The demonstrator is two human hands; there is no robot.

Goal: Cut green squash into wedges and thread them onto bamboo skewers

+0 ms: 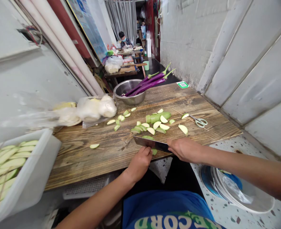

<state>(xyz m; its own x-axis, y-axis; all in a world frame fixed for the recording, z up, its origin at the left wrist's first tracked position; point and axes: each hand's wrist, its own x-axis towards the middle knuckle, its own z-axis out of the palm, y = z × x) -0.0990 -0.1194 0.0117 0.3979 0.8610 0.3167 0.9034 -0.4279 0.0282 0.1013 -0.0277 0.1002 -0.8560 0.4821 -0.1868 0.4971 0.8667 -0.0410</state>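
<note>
My right hand (183,149) is closed on the handle of a cleaver (151,143) whose blade lies flat near the front edge of the wooden table (97,149). My left hand (140,163) is curled just under the blade, holding a green vegetable piece (154,151) at the table's edge. Another slice (148,137) shows just behind the blade. Several pale green slices (154,125) and an uncut green length (157,117) lie further back.
A steel bowl (128,92) holds long purple eggplants (150,83). Scissors (199,121) lie at the right. A plastic bag (90,109) sits at the left. A white tub (33,171) holds slices. Basins (235,190) stand on the floor. A person sits far back.
</note>
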